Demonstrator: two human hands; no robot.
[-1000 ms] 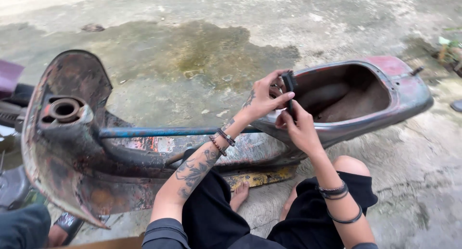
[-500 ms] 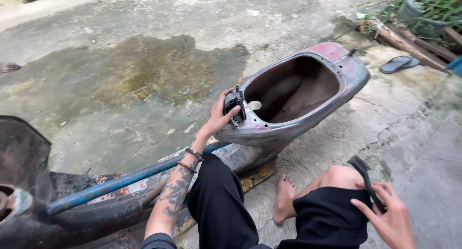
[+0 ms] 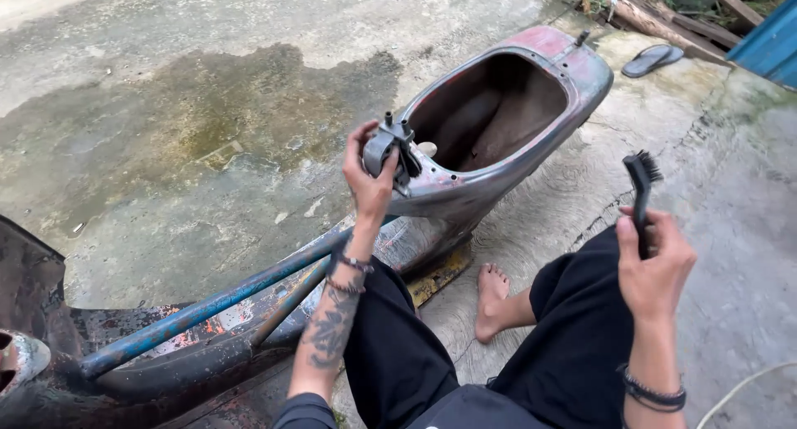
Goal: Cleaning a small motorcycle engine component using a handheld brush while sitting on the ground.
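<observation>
Rusted metal: my left hand (image 3: 368,173) clenches a grey clamp-like part (image 3: 388,147) against the rim of the scooter body shell (image 3: 506,159).
Brush: my right hand (image 3: 654,267) grips a black wire brush (image 3: 641,188), bristles up, well apart from the part.
Risk: I judge the part may slip from a one-handed hold; bristles could scrape my fingers.
Bare foot (image 3: 491,300): near the shell's edge, could get pinched if it shifts.

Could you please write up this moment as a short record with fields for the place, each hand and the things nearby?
Place: outdoors, on stained concrete ground
Left hand: grips a small grey metal part at the front rim of the scooter body
Right hand: holds a black brush upright, bristles up, apart from the frame
Scooter body: old, rusty, open hollow facing up
Blue tube: runs along the frame, lower left
Nearby: a sandal; the person's bare foot
</observation>
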